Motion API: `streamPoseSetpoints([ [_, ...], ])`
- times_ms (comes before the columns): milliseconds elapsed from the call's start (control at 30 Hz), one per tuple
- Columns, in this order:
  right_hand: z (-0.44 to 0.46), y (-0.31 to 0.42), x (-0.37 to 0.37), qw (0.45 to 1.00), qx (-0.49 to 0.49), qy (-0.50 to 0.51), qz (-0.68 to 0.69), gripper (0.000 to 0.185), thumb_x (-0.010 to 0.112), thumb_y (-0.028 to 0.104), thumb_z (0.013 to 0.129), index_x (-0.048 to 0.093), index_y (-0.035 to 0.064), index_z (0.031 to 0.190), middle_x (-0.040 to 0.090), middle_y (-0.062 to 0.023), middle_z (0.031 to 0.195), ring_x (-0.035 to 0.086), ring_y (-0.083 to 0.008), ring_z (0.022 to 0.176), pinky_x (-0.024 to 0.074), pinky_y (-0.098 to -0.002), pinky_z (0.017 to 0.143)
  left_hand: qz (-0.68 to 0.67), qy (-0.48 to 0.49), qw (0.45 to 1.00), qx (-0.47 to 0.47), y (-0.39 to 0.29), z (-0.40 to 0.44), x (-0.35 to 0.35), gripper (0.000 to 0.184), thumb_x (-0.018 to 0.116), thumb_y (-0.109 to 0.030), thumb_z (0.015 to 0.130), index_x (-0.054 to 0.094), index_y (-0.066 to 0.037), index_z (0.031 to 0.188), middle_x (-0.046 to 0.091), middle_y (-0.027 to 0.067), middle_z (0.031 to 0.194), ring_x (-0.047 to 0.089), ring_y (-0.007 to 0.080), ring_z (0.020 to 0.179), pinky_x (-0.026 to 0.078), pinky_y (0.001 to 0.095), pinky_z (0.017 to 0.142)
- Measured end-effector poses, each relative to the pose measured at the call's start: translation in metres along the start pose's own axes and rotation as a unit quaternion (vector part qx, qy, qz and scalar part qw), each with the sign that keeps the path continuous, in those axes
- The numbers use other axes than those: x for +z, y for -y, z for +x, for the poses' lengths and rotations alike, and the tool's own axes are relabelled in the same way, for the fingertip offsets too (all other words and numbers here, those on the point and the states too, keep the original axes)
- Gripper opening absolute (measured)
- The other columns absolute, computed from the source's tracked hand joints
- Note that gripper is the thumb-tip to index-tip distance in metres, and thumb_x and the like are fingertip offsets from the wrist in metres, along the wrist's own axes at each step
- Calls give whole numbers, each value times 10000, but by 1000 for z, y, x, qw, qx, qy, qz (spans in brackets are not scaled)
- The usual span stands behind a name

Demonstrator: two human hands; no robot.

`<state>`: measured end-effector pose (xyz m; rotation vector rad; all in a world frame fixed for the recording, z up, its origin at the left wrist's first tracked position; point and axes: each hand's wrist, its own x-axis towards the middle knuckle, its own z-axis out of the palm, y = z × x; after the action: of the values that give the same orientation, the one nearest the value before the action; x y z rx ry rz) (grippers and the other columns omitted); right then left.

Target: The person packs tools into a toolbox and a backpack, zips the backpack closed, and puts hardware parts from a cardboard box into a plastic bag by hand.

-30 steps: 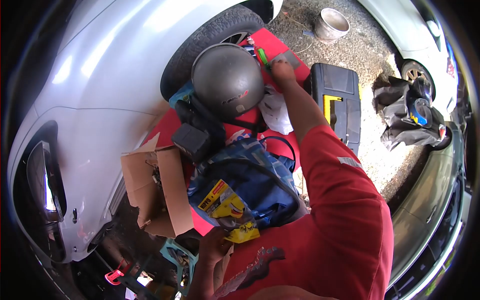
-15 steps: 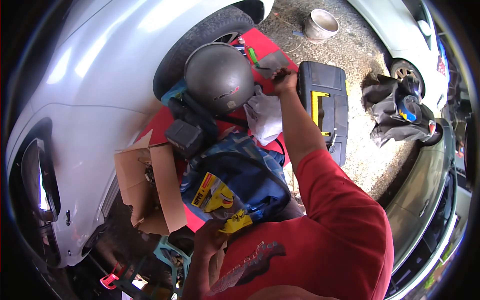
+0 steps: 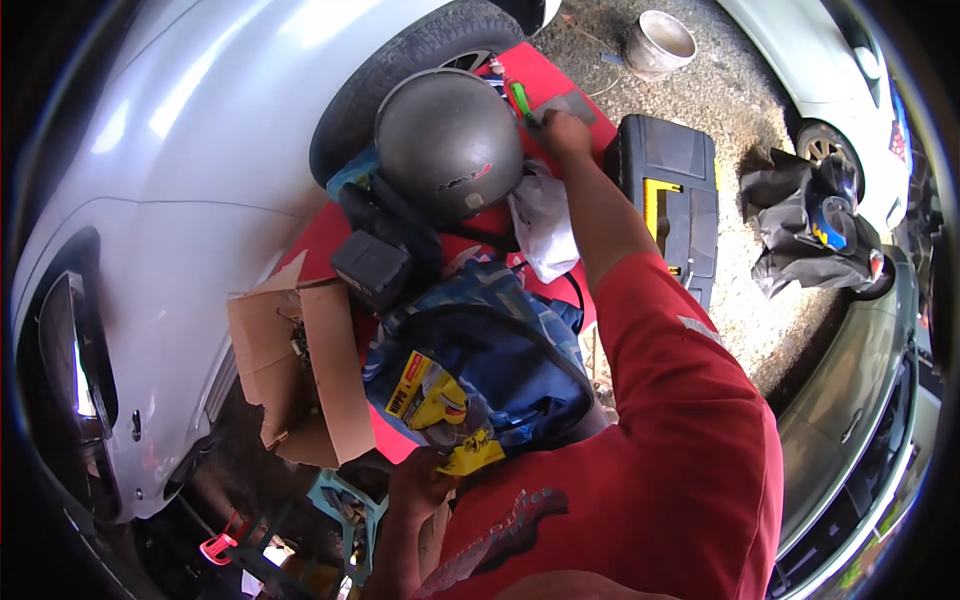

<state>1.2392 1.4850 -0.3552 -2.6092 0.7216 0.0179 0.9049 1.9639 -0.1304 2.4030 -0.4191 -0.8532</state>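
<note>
My left hand (image 3: 422, 478) grips the lower edge of a clear plastic package with a yellow HIPPO card (image 3: 425, 392), which lies over a blue patterned bag (image 3: 520, 360). My right arm is stretched forward, and my right hand (image 3: 566, 134) is at the far part of the red table (image 3: 520, 65). Its fingers are curled over a dark grey flat sheet (image 3: 577, 104), beside a green-handled tool (image 3: 519, 98); what they hold, if anything, is hidden. A grey helmet (image 3: 450, 145) and a white plastic bag (image 3: 545, 225) sit close to that forearm.
A black toolbox (image 3: 680, 165) with yellow latches stands right of the table. An open cardboard box (image 3: 335, 370) and a dark block-shaped item (image 3: 371, 270) are on the left. A white car (image 3: 190, 190) borders the left side; a bucket (image 3: 660, 45) stands on the gravel.
My right hand has turned over from palm up, and its fingers have curled down near the green-handled tool. My left hand keeps hold of the package. The view has shifted slightly.
</note>
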Motion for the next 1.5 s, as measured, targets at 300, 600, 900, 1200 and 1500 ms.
streamPoseSetpoints([
  [300,-58,-31,-3,452,186,1,873,178,545,197,862,617,38,898,578,-78,683,567,-235,638,481,-403,640,-21,-55,996,62,8,1,5,339,853,-281,698,693,-71,909,680,103,903,689,304,805,558,386,677],
  [600,-17,-64,64,933,248,-133,224,253,663,289,906,659,72,1037,695,-177,813,691,-393,766,531,-479,663,-65,-41,997,-1,5,-1,6,341,841,-332,740,696,-66,898,670,101,864,680,297,769,544,382,657],
  [900,-24,-24,21,974,166,-45,148,370,622,277,898,658,31,1172,693,-259,1141,661,-432,1104,546,-504,907,-41,-45,998,-21,-6,-22,-11,236,790,-227,767,692,-52,890,685,130,884,688,326,800,546,408,695],
  [1200,-48,6,-62,533,169,93,824,154,499,240,854,515,97,799,563,-104,743,500,-235,630,356,-316,526,-73,-91,993,17,-7,-38,-24,228,749,-160,791,688,-34,970,670,165,891,679,354,824,545,429,729],
  [1500,-179,41,-185,664,93,323,668,252,524,268,981,615,34,961,549,-31,749,484,-121,603,342,-250,522,-25,-245,969,18,-15,-67,-61,173,760,-82,714,610,-13,765,627,161,870,631,331,732,512,416,656],
])
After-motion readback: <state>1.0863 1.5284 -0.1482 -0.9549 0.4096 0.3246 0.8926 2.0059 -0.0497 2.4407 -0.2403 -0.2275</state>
